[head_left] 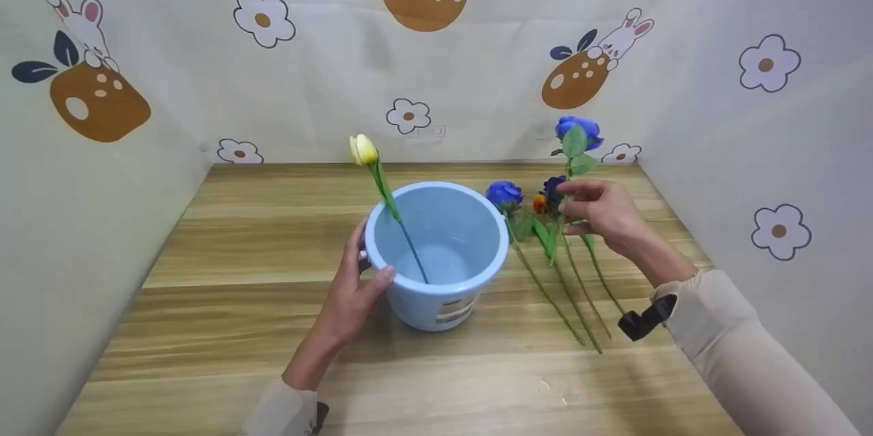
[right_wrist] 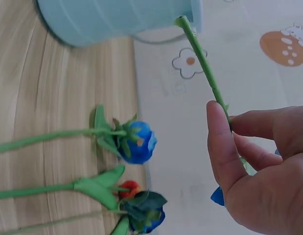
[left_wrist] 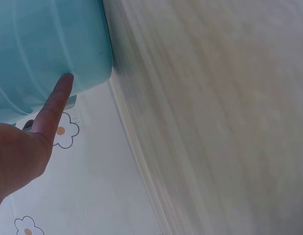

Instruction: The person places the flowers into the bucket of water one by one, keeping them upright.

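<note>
A light blue bucket [head_left: 423, 310] stands upright on the table, with a pale yellow tulip [head_left: 363, 149] leaning out over its left rim. My left hand [head_left: 349, 303] grips the bucket's left side, thumb at the rim. In the left wrist view, one finger [left_wrist: 56, 100] lies along the outer wall. Right of the bucket, my right hand [head_left: 603, 211] holds up a blue rose [head_left: 590, 132], pinching its green stem [right_wrist: 203, 63] between thumb and fingers. Below that hand lie another blue rose [head_left: 505, 194], a darker blue rose [head_left: 551, 185] and a small orange flower [head_left: 539, 203].
Long stems [head_left: 545, 296] of the lying flowers point toward the table's near side. A patterned cloth [head_left: 314, 81] walls in the wooden table [head_left: 259, 252] at the back and both sides. A black strap [head_left: 644, 318] sits at the right wrist.
</note>
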The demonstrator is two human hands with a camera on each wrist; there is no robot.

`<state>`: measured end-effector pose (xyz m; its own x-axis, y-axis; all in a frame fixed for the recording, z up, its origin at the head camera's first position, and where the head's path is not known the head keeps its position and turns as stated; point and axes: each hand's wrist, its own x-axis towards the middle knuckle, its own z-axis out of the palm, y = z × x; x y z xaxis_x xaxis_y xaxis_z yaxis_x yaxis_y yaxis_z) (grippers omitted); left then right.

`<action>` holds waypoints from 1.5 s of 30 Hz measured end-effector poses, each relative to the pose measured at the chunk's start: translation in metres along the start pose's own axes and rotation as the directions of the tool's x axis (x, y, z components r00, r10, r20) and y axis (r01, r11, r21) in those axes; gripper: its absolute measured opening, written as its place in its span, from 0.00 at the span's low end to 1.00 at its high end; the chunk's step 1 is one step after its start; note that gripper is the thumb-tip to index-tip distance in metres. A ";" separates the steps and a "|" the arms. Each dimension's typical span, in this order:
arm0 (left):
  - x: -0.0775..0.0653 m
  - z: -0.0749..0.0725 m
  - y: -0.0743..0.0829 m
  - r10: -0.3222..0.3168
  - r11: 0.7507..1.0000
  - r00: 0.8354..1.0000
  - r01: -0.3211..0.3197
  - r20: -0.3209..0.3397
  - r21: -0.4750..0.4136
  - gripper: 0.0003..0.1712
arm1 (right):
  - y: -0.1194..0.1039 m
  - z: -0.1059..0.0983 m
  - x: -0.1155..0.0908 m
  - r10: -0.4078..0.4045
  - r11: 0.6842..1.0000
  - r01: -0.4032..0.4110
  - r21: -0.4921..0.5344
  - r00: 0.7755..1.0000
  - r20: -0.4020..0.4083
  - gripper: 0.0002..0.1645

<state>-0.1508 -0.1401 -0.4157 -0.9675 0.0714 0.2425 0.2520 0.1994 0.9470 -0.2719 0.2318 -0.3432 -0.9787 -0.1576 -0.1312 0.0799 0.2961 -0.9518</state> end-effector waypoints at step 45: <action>0.008 0.003 -0.032 0.016 1.000 0.999 -0.016 -0.030 -0.001 0.43 | -0.040 0.089 -0.010 -0.153 0.979 0.151 0.133 0.988 0.001 0.24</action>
<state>-0.1661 -0.1431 -0.4443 -0.9635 0.0453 0.2638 0.2675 0.1970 0.9432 -0.2485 0.1380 -0.3283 -0.9792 -0.2023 0.0153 -0.0445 0.1407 -0.9891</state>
